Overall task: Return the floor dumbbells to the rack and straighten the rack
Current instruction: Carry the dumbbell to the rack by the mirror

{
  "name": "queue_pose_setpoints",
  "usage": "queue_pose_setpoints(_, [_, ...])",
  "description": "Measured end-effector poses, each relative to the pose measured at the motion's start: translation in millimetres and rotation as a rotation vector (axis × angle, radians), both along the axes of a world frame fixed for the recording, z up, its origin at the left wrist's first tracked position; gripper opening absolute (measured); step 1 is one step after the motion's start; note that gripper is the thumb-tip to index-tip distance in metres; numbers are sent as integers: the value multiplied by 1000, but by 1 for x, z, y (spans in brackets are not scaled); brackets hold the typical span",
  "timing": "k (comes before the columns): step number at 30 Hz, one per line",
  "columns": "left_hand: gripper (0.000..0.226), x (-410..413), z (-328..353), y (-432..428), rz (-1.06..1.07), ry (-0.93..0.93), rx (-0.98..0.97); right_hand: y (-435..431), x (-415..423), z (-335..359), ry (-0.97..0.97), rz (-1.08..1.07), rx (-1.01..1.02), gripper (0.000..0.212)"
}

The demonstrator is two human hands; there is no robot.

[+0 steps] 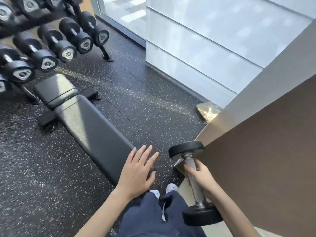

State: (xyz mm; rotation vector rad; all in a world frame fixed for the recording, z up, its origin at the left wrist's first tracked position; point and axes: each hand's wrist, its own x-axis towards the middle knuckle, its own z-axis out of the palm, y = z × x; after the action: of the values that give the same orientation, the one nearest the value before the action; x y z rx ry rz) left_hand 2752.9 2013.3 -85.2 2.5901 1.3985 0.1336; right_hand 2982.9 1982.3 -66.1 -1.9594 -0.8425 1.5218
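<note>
Right hand (199, 177) clenched around the steel handle of a black round-headed dumbbell (194, 183), held off the speckled rubber floor (130, 86) near the legs; left hand (138, 170) empty, fingers spread; black tiered dumbbell rack (44, 41) well apart, beyond a black padded bench (89, 124).

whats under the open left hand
The left hand hovers open over speckled rubber floor beside the bench end. The floor directly beneath the palm is hidden.
</note>
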Motion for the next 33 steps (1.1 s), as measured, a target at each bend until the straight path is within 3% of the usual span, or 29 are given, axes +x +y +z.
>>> queue_pose_setpoints(9, [57,36,-17,30,201,283,-140,75,31,-3,202,97,-30,12])
queue_pose_setpoints(16, [56,81,-11,56,349,199,-62,132,63,-1,233,168,0,18])
queue_pose_setpoints(20, [54,98,-9,52,404,148,-34,152,72,0,291,180,13,11])
queue_pose_setpoints(33, [51,91,20,65,586,146,49,180,56,5,395,200,0,9])
